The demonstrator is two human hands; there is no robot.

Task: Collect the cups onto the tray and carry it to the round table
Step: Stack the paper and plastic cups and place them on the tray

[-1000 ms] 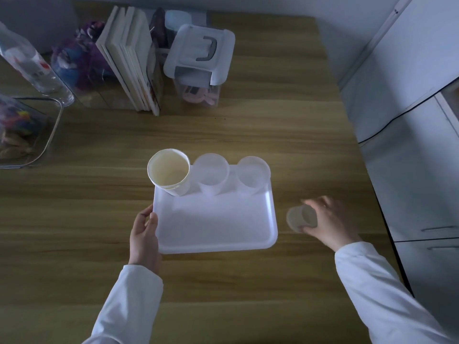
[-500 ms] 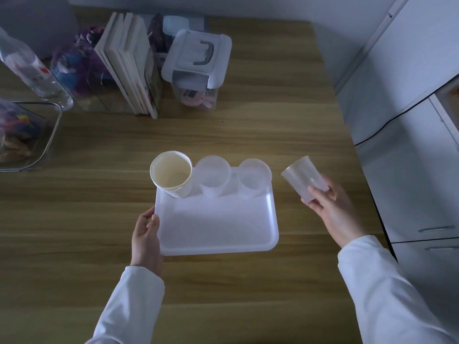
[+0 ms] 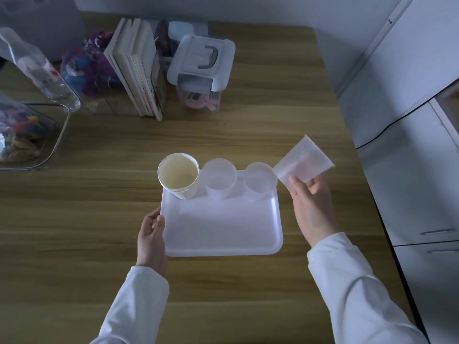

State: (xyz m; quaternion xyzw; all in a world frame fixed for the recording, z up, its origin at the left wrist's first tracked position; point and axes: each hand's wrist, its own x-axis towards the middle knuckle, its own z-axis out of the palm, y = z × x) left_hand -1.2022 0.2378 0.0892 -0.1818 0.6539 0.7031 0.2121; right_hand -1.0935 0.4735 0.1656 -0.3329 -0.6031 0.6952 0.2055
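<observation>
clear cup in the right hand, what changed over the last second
The right hand lifted the clear cup off the wooden table beside the tray and brought it up toward the tray's far right corner, tilted in the air. The left hand kept its hold on the tray's left edge, and the three cups already on the tray stayed put.

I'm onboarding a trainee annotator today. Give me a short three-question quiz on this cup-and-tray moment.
1. How many cups stand on the tray?
2. True or false: the left hand holds a cup.
3. Which hand carries the clear cup: A) left, B) right?

Key:
1. Three: a paper cup and two translucent ones.
2. False; it grips the tray's left edge.
3. B, tilted, beside the tray's far right corner.
</observation>
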